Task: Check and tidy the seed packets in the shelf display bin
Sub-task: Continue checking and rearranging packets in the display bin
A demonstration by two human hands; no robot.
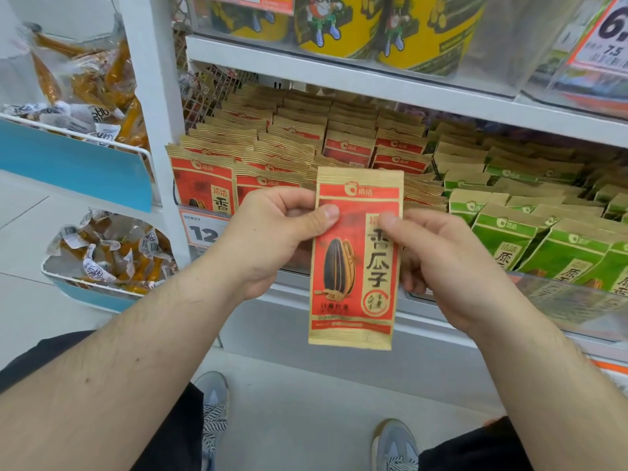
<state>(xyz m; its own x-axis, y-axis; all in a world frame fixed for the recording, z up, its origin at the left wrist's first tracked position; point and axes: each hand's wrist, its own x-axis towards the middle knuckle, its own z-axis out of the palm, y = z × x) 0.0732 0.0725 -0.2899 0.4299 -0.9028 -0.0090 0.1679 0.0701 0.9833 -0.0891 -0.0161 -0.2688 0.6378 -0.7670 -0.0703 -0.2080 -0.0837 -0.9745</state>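
Upper shelf [373,83] low over packed packets [299,130]

Yellow tubs [424,32] with a cartoon figure stand on the upper shelf [339,74] at the top of the frame. An orange-edged price sign [608,32] hangs at the upper right. At the left, two white wire baskets [112,144] with blue fronts, one above the other, hold orange snack sticks [112,73] in clear wrappers. A price tag [200,229] reading 12 sits on the shelf edge, left of centre. Grey shoes [394,447] stand on the pale floor [306,419] at the bottom.
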